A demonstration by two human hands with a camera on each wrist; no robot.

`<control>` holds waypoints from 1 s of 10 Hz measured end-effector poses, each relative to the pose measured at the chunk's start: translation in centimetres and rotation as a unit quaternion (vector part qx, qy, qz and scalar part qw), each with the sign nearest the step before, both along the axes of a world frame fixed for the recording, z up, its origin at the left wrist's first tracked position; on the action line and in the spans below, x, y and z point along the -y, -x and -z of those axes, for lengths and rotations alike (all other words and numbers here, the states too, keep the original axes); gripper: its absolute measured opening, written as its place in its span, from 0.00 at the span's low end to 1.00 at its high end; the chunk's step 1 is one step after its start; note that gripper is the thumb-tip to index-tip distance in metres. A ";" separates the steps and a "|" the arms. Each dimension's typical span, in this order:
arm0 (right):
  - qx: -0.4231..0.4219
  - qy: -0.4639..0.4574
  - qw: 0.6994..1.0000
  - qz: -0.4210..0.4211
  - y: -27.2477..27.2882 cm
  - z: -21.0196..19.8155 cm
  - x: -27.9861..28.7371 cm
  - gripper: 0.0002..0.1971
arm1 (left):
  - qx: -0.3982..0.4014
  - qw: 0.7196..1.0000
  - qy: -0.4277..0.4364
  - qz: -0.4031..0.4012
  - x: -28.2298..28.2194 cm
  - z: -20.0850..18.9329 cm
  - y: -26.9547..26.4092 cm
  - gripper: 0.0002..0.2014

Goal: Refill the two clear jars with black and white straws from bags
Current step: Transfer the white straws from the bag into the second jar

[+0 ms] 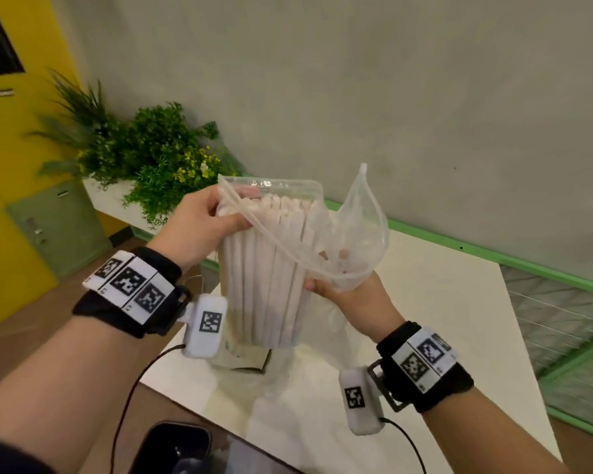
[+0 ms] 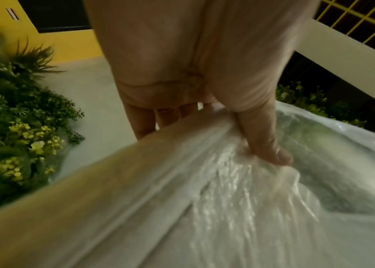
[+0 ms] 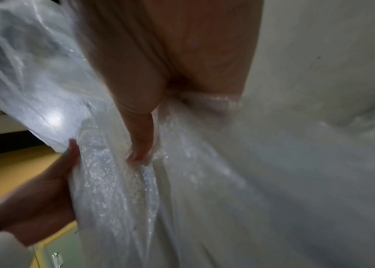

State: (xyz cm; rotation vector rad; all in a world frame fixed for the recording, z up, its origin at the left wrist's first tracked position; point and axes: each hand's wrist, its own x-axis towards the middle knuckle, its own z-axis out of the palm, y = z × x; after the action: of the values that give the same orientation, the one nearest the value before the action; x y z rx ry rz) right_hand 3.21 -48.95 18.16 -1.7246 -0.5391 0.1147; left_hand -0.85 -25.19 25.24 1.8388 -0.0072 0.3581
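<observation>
A clear plastic bag (image 1: 264, 268) full of white straws (image 1: 274, 230) is held upright above the white table (image 1: 432, 302). My left hand (image 1: 220, 217) grips the bag's top left edge at its open mouth, thumb pressed into the plastic (image 2: 266, 145). Lower on the right side, my right hand (image 1: 336, 289) bunches the loose plastic, which puffs up above it. The right wrist view shows its thumb (image 3: 140, 141) dug into the crinkled bag (image 3: 113, 181), with my left hand (image 3: 44, 190) beyond. No jar is clearly visible; the bag hides the table area beneath it.
Green plants with yellow flowers (image 1: 151, 148) stand at the table's far left. A green rail (image 1: 493, 254) and wire mesh (image 1: 562, 319) border the right side. Yellow and green cabinets (image 1: 21, 165) stand on the left. A dark object (image 1: 175, 446) sits near the front edge.
</observation>
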 end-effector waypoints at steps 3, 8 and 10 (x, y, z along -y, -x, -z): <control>-0.013 0.235 0.970 0.059 0.7 12.4 -3.7 0.05 | -0.235 0.970 -0.012 0.067 -4.9 9.7 1.2 0.24; -0.109 0.153 0.972 0.142 1.2 14.3 -3.9 0.18 | -0.346 0.915 0.097 0.186 -4.1 10.8 -1.3 0.27; -0.108 0.187 0.963 0.163 1.4 14.3 -4.1 0.23 | -0.309 0.944 0.045 0.107 -3.1 11.1 -1.8 0.17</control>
State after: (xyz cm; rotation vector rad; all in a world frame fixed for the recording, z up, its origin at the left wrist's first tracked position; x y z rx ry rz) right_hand 1.83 -44.84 3.83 -2.1136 -0.0672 0.1761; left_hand 0.99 -22.12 14.13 1.7693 0.2364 -0.3747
